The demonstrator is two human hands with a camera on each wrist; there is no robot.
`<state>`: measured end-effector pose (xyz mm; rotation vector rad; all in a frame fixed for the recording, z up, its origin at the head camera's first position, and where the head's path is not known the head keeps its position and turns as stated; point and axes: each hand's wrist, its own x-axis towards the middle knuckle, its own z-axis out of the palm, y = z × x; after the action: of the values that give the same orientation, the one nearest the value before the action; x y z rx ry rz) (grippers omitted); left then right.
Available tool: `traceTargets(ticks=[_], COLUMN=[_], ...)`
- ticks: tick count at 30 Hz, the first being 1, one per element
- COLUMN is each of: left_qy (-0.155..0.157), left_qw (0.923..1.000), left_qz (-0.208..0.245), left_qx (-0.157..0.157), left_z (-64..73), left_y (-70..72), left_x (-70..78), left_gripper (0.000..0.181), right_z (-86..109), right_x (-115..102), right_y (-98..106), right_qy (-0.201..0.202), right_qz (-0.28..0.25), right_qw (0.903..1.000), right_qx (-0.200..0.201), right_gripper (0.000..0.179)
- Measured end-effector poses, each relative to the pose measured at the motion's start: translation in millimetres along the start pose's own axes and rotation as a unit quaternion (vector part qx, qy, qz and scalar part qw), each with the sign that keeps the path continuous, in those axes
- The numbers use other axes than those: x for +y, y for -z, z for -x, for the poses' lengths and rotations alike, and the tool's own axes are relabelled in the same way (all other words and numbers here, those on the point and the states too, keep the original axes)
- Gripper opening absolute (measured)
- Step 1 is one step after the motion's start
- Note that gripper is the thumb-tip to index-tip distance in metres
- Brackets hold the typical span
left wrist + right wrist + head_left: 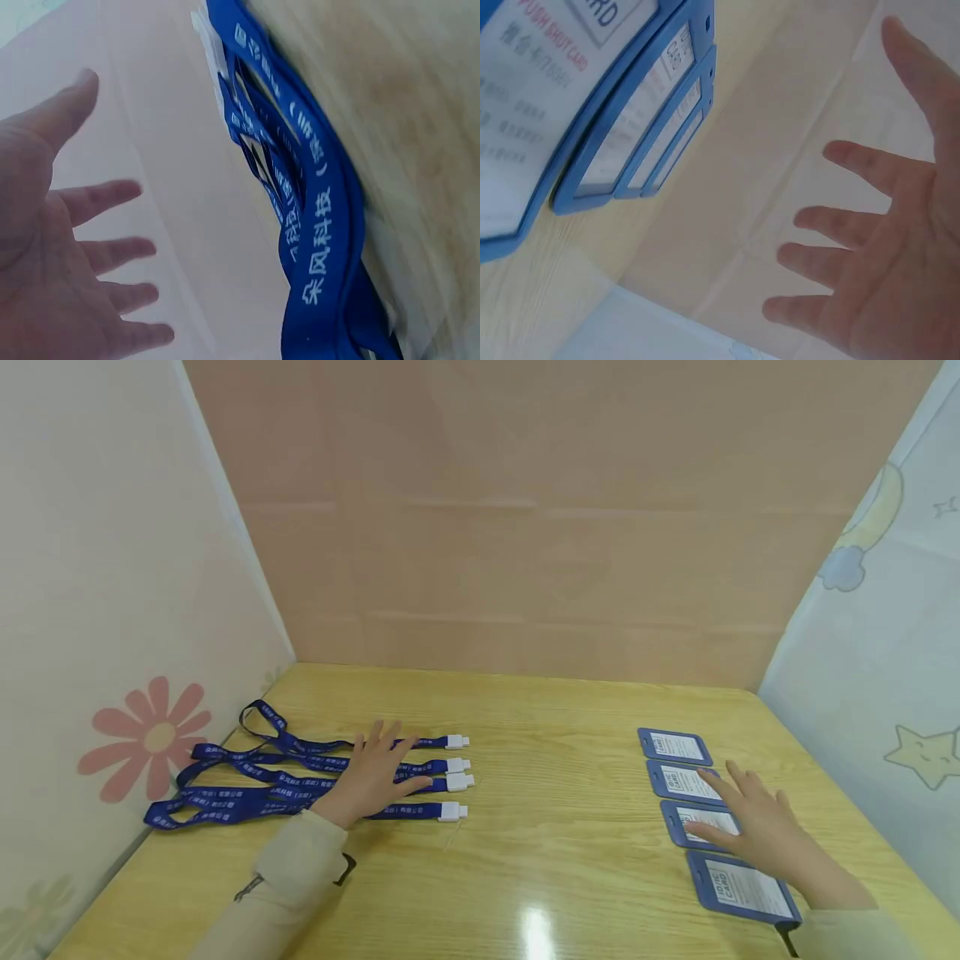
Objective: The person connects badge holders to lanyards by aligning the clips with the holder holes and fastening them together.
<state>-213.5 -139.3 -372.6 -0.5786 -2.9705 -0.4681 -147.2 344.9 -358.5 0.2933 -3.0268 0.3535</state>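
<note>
Several blue lanyards point(300, 782) with white printed lettering lie side by side on the left half of the table. Their white plastic clips point(453, 812) point toward the middle. My left hand point(375, 777) is over the lanyards with its fingers spread, hiding parts of the straps; the left wrist view shows its palm free of any object. On the right, several blue card holders point(678, 821) with white inserts form a column. Over their right ends my right hand point(768, 822) hovers, fingers apart and nothing in it. In the right wrist view the card holders point(630, 142) appear beside that hand.
The wooden table point(555, 793) ends at a plain tan backdrop point(525, 527). A pale wall with a red flower point(157, 737) stands on the left, and another with a yellow star point(926, 756) on the right. Light reflects off the table near its front.
</note>
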Motion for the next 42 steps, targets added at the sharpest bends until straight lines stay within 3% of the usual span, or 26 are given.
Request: traceTargets(ticks=[4,8,14,24,35,42], left_qy=[-0.032,-0.068,-0.123,-0.113,-0.103,-0.123], left_qw=[0.9995,0.9976,0.9914,0.9909,0.9922,0.9902], left_qz=[0.006,0.013,-0.029,-0.035,-0.034,-0.048], left_qx=[0.006,-0.010,-0.033,-0.065,-0.061,-0.047], left_z=[5.9,7.1,4.5,8.7,3.8,1.1], left_y=[-2.1,-7.9,-20.9,-27.2,-31.3,-35.3], left_x=[7.5,18.1,29.5,33.8,28.2,28.6], left_gripper=[0.055,0.045,0.037,0.033,0.035,0.031], right_z=[6.6,12.5,21.5,26.7,28.7,28.2], right_x=[2,4,12,20,25,26], right_y=[3,4,1,-5,-9,-11], right_qy=[-0.001,0.004,0.005,-0.011,-0.013,-0.022], right_qz=[0.031,0.063,0.056,0.032,0.028,0.029], right_qw=[0.9994,0.9977,0.9977,0.9920,0.9917,0.9904], right_qx=[-0.012,-0.022,-0.039,-0.121,-0.125,-0.133], right_gripper=[0.074,0.069,0.067,0.072,0.070,0.071])
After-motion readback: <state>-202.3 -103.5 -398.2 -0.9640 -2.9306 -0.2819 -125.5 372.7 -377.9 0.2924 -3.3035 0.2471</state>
